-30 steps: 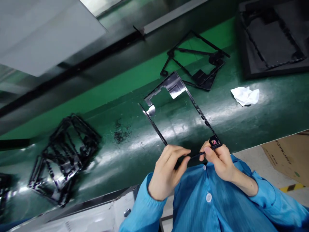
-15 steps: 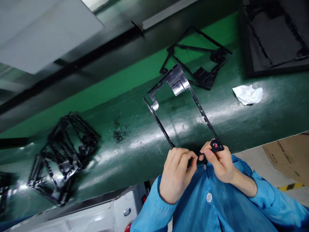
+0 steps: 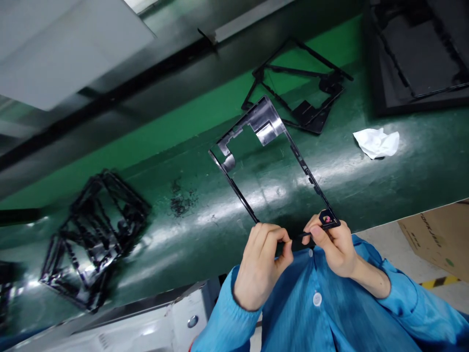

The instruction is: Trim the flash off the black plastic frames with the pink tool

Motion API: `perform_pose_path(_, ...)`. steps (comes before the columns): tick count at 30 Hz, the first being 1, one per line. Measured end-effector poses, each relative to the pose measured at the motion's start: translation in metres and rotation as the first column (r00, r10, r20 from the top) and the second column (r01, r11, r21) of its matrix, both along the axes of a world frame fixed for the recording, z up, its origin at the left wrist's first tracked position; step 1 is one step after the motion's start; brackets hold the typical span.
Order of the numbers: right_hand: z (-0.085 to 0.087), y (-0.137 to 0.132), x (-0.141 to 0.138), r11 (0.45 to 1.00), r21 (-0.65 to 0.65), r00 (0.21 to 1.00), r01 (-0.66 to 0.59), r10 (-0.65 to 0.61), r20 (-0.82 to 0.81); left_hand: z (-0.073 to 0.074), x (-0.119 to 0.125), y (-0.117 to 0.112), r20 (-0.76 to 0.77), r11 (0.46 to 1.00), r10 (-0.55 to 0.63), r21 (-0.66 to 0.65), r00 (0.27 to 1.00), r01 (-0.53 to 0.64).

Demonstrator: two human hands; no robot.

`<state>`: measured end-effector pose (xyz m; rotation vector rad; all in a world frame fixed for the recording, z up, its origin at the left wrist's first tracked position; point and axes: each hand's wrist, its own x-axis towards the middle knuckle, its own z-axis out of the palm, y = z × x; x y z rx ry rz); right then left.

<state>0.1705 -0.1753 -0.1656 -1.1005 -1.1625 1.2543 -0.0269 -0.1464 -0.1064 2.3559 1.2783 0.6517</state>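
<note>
A thin black plastic frame [image 3: 270, 128] with a broad glossy plate at its far end is held out over the green table. My right hand [image 3: 337, 247] is closed on its near right corner, beside a small dark tab with a hole. Fingers of my left hand [image 3: 262, 256] are curled and pinched round the near left side of the same frame. Part of the near bar is hidden behind the fingers. Just beyond the frame, more black plastic frames [image 3: 311, 115] lie overlapped on the table.
A pile of black frames [image 3: 98, 239] lies to the left on the green table [image 3: 198, 234]. Crumpled white paper [image 3: 377, 143] rests at the right, near a dark tray [image 3: 388, 105] with a frame in it. A cardboard box [image 3: 437, 239] stands on the floor.
My left hand has slid a little to the left along the near bar, away from my right hand. The frame's left side has shifted slightly left with it.
</note>
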Motion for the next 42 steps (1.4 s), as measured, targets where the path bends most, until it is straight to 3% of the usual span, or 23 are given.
perform_pose_path(9, 0.000, 0.001, 0.000, 1.000, 0.019, 1.000, -0.008, 0.008, 0.022, -0.008, 0.007, -0.007, 0.000, 0.998, -0.019, 0.064, 1.000, 0.019)
perform_pose_path(20, 0.000, -0.001, 0.000, 1.000, 0.023, 0.999, -0.016, 0.015, 0.044, -0.004, 0.009, 0.000, -0.091, 0.997, -0.062, 0.030, 0.994, 0.065)
perform_pose_path(32, 0.002, 0.001, 0.000, 1.000, 0.011, 1.000, 0.005, -0.005, 0.030, -0.002, -0.007, -0.003, -0.028, 1.000, 0.026, 0.017, 0.999, -0.026)
perform_pose_path(42, -0.001, 0.000, 0.000, 1.000, 0.016, 1.000, -0.008, 0.008, 0.018, -0.010, 0.004, -0.007, 0.005, 1.000, -0.022, 0.004, 1.000, 0.022)
